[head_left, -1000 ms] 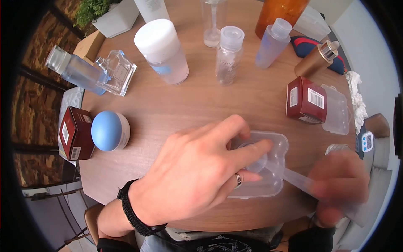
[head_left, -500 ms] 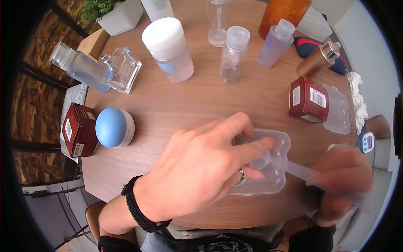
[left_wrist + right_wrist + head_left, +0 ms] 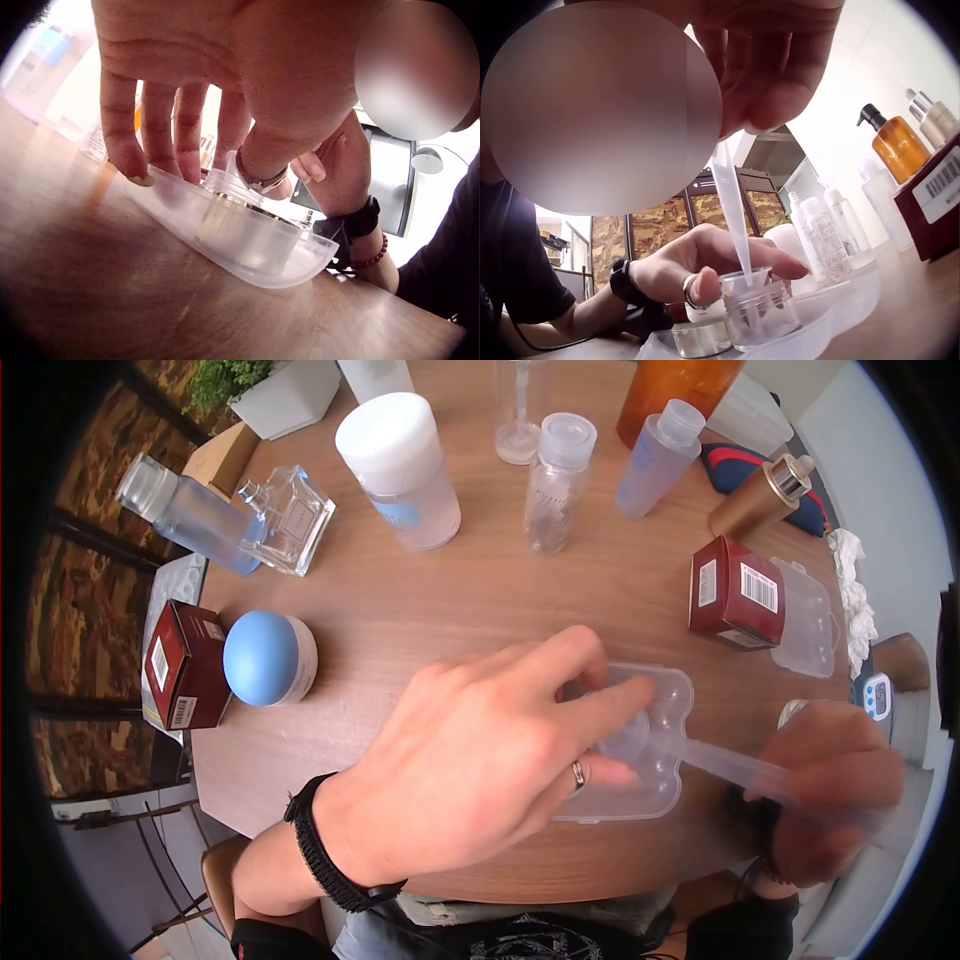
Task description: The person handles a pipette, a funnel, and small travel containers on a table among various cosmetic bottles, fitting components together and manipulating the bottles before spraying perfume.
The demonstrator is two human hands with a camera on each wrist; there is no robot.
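Note:
My left hand (image 3: 490, 740) reaches over a clear plastic tray (image 3: 655, 800). Its thumb and index finger pinch a small translucent funnel (image 3: 746, 280) at the mouth of a clear threaded jar (image 3: 761, 322); other fingertips rest at the tray's rim. Beside the jar, inside the tray, lies a gold-toned round lid (image 3: 702, 339). My right hand (image 3: 835, 790), blurred in the head view, grips a translucent tapered pipette (image 3: 731, 202), which slants down with its narrow end inside the funnel. From above, the left hand covers most of the jar.
Left on the table are a blue-capped jar (image 3: 268, 658), a maroon box (image 3: 188, 665) and a glass perfume bottle (image 3: 292, 525). Several bottles stand at the back, among them a white-capped one (image 3: 395, 470). Another maroon box (image 3: 738, 595) and a clear case (image 3: 808, 622) lie right.
My right hand has shifted slightly to the right with the pipette, staying blurred. The left hand keeps its place over the tray; the head view has moved a little.

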